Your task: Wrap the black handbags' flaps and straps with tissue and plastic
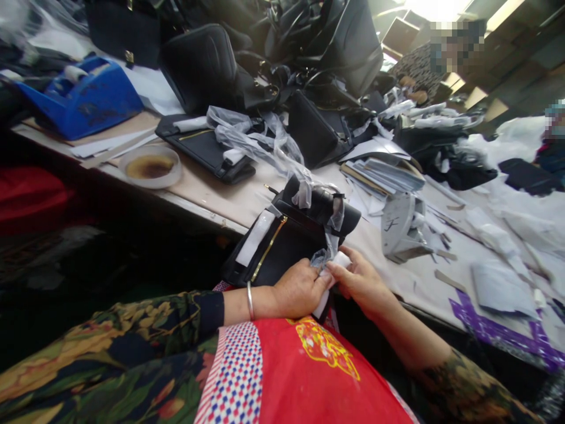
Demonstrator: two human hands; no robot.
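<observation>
A black bag with a gold zipper rests at the table's front edge, partly over my lap. A white strip lies beside its zipper, and clear plastic wrap trails over its top. My left hand is closed at the bag's lower right corner, on white wrapping. Beside it, my right hand pinches the same white wrapping between thumb and fingers. The two hands nearly touch. Some fingertips are hidden behind the wrapping.
Behind lie a blue tape dispenser, a round dish with brown residue, and many black bags. A grey dispenser, stacked papers and purple tape are on the right. A person is at the back right.
</observation>
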